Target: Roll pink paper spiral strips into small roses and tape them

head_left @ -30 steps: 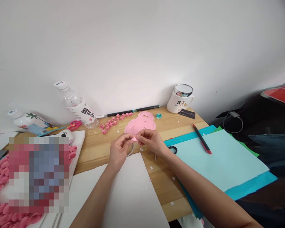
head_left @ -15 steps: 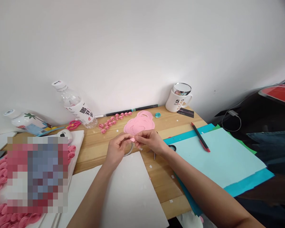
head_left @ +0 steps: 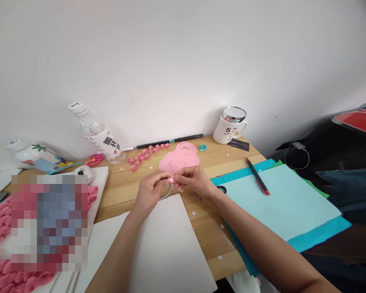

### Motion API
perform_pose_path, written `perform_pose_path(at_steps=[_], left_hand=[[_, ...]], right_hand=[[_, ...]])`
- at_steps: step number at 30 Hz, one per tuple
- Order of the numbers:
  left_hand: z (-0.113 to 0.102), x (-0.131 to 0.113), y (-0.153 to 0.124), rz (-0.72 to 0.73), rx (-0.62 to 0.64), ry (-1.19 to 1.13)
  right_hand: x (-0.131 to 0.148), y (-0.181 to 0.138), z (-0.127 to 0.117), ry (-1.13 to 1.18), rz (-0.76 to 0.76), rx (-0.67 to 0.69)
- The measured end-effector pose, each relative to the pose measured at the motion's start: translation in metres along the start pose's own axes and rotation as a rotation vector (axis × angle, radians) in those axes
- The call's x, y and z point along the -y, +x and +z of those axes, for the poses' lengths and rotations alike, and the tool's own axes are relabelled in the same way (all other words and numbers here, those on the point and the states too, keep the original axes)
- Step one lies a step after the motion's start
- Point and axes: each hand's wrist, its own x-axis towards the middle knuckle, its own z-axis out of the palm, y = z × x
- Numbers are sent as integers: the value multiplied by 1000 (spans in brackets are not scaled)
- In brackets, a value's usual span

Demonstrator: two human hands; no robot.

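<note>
My left hand (head_left: 151,188) and my right hand (head_left: 192,182) meet over the middle of the wooden desk. Both pinch a small piece of pink paper (head_left: 171,179) between their fingertips, most of it covered by the fingers. Just beyond them lies a pile of pink paper spirals (head_left: 180,158). To the left of that pile sit several small rolled pink paper flowers (head_left: 144,154). A single teal paper roll (head_left: 203,147) rests at the pile's right. Scissors (head_left: 221,189) show partly behind my right wrist. Under my left hand is a grey ring (head_left: 166,193), partly hidden.
A clear water bottle (head_left: 102,140) leans at the back left, near pink scissors (head_left: 95,159). A white mug (head_left: 228,127) stands at the back right. Blue paper sheets (head_left: 280,203) with a pen (head_left: 258,176) lie right. A white board (head_left: 167,244) lies in front; pink flowers (head_left: 6,244) cover the left.
Both hands stay in the same pinch on the pink paper, with hardly any finger movement. The whole view has shifted very slightly.
</note>
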Motion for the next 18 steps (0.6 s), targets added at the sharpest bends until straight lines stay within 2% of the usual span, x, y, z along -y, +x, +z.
perform_pose_path(at_steps=[8, 18], left_hand=[[-3, -3, 0, 31, 30, 6], [-4, -2, 0, -27, 16, -48]], right_hand=[[3, -2, 1, 4, 5, 42], [4, -2, 0, 9, 0, 61]])
